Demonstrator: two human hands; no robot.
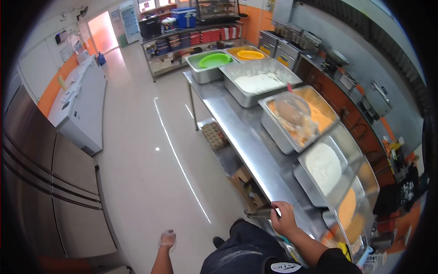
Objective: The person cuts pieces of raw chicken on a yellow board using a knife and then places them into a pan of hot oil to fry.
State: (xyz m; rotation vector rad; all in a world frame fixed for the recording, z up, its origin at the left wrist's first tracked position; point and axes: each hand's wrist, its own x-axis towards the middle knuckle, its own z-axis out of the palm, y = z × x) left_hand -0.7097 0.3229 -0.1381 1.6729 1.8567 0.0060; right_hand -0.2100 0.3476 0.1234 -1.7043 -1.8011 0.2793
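Observation:
My left hand (167,238), in a clear plastic glove, hangs over the tiled floor with its fingers curled; whether anything is inside them is not clear. My right hand (284,218) is bent around a small dark object (278,213) at the front edge of the stainless steel table (239,137). Close to that hand, a steel pan of white powder (323,164) and a pan of orange powder (347,209) stand on the table. Farther along is a steel pan of orange coating (320,116), with a clear plastic bowl (292,108) in it.
Beyond stand a large pan of white powder (258,83) and pans with a green basket (215,60) and a yellow basket (250,54). Egg trays (214,135) and a cardboard box (244,188) sit below. Left are a steel refrigerator (75,191) and white chest freezer (87,109).

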